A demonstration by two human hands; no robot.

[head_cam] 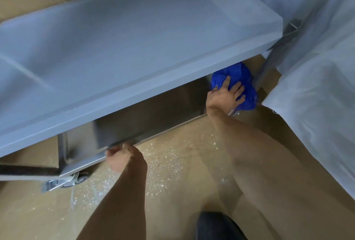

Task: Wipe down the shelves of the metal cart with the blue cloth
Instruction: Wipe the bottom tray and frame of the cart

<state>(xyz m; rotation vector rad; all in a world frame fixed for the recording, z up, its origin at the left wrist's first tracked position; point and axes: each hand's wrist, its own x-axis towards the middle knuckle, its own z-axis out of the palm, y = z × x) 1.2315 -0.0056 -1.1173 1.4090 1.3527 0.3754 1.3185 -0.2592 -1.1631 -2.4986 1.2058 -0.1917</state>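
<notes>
Fingers of the right hand [226, 93] spread flat on the bunched blue cloth [240, 80], pressing it onto the metal cart's [134, 47] lower shelf [153, 116] at its far right corner. Curled left hand [123, 155] fingers grip that shelf's near edge.

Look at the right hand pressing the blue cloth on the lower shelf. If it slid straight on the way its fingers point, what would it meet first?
Probably the cart's upright corner post, just beyond the blue cloth under the right hand; depth is unclear.
</notes>
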